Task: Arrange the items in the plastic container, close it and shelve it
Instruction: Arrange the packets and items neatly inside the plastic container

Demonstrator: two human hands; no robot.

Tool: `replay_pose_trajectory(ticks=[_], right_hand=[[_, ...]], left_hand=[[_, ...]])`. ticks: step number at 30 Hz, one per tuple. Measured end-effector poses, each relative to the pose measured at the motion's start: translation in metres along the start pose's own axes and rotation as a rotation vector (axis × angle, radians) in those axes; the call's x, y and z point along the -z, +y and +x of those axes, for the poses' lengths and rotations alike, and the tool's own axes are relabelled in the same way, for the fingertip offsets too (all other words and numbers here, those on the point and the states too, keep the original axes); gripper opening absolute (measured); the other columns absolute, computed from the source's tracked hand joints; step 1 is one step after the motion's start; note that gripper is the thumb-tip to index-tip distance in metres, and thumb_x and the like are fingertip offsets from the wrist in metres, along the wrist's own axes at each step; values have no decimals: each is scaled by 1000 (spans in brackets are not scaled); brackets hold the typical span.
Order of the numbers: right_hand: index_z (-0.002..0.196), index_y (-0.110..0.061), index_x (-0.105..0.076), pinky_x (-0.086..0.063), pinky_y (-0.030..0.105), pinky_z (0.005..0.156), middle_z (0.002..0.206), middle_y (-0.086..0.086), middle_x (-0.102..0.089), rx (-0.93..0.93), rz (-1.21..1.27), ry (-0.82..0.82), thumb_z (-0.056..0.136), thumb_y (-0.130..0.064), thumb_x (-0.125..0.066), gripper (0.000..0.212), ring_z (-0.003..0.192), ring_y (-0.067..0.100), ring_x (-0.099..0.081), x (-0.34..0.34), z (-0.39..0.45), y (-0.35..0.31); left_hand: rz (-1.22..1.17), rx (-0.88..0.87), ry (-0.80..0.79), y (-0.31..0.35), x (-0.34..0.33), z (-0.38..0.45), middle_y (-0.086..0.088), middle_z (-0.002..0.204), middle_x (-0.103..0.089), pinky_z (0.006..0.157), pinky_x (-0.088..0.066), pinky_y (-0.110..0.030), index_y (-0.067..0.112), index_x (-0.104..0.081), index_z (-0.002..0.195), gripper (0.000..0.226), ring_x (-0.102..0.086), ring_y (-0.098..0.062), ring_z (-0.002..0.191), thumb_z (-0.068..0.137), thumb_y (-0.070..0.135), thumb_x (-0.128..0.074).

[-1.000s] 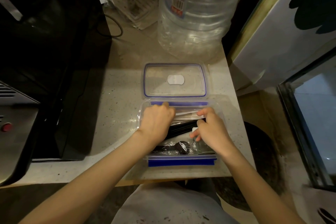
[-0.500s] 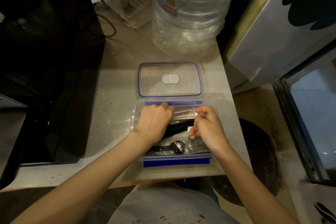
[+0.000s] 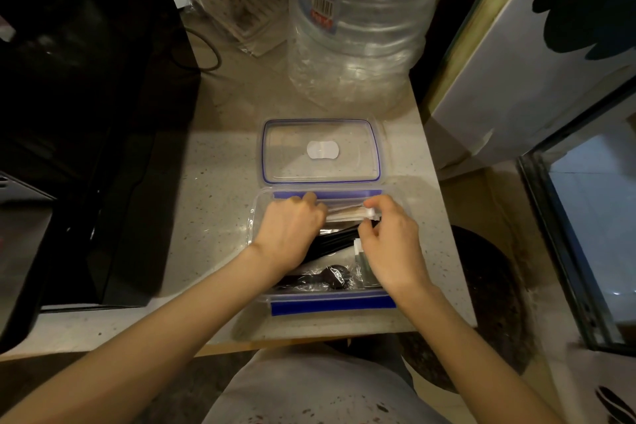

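Head view: we saw the container [image 3: 261, 217] open on the surface [image 3: 213, 189], lid [image 3: 321, 151] beyond it. Left hand [image 3: 289, 234] curled among black utensils [image 3: 330, 243]; right hand [image 3: 389, 244] pinched paper packets [image 3: 344, 215].

Speckled pale stone bench [image 3: 220, 182], dim warm light. Landmark: big clear water jug [image 3: 358, 21] at bench's rear. Left of jug: power strip [image 3: 241, 10] with cables, further left a black appliance [image 3: 79, 113]. Right of jug: white panel [image 3: 537, 62], then glass-fronted cabinet [image 3: 592, 217]. Dark floor [image 3: 492, 303] below.
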State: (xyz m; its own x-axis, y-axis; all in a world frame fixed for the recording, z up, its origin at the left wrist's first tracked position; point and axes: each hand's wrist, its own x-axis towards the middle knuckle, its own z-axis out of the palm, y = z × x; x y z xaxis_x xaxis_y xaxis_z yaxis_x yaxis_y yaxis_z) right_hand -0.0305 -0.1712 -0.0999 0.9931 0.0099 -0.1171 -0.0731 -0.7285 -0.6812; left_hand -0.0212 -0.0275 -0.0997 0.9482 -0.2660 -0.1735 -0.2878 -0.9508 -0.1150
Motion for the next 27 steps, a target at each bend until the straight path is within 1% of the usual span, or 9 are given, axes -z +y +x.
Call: replay_pose_trajectory(ticks=[3,5,8,12,14,16,18,23,27], right_hand=[[113,-7,-60,-53,32,77,113,7,-61,250,-203,-38,92,-7,-53,22,87,22,-63,1,10,-3],[112,-7,-61,-54,40,77,111,9,-63,349,-371,-127,92,-9,-52,22,89,28,-65,-1,20,-6],[108,-9,-61,-50,33,69,103,8,-63,439,-649,-237,90,-7,-53,20,87,29,-65,-3,32,-8],[95,-6,-65,-43,32,58,95,9,-65,533,-795,-277,84,2,-57,16,77,28,-65,-5,35,-7],[74,-4,-67,-40,29,47,75,11,-66,566,-831,-257,67,7,-71,14,59,28,-64,-8,35,-7],[48,-7,-62,-36,22,34,49,7,-59,570,-845,-248,37,10,-83,29,35,23,-55,-8,35,-6],[39,-9,-58,-33,17,31,40,4,-54,570,-802,-216,25,8,-85,35,26,20,-48,-10,37,0],[48,-8,-61,-29,15,34,40,3,-53,593,-719,-149,36,6,-86,32,25,19,-46,-6,38,1],[65,-5,-62,-38,22,34,48,7,-61,607,-694,-145,52,4,-83,26,34,23,-55,-9,40,5]], left_hand=[[-20,76,-41,-5,2,-2,-9,113,-62,65,-42,-33,8,-47,113,30,-63,-30,101,85,-3,-50],[-25,107,-41,-9,3,-4,-10,115,-61,72,-49,-35,8,-43,118,36,-62,-30,103,85,-3,-51],[-29,116,-61,-10,3,-8,-11,119,-59,72,-48,-34,7,-41,121,37,-62,-29,104,86,-2,-50],[-8,94,-69,-9,2,-10,-9,116,-61,75,-50,-32,7,-51,116,29,-63,-25,101,88,0,-52],[1,87,-70,-10,2,-10,-9,115,-62,75,-50,-32,8,-54,114,26,-63,-25,101,89,1,-50],[8,74,-63,-10,4,-12,-9,113,-63,74,-50,-32,8,-55,112,24,-63,-25,99,91,1,-48],[11,65,-55,-10,6,-13,-9,113,-62,74,-50,-32,8,-54,112,24,-63,-26,99,91,1,-46],[-28,113,-42,-14,10,-11,-11,118,-57,64,-39,-32,7,-49,116,29,-62,-32,101,89,-3,-46],[-44,118,-40,-15,11,-8,-11,119,-57,74,-50,-37,7,-50,116,30,-61,-33,104,87,-2,-49]])
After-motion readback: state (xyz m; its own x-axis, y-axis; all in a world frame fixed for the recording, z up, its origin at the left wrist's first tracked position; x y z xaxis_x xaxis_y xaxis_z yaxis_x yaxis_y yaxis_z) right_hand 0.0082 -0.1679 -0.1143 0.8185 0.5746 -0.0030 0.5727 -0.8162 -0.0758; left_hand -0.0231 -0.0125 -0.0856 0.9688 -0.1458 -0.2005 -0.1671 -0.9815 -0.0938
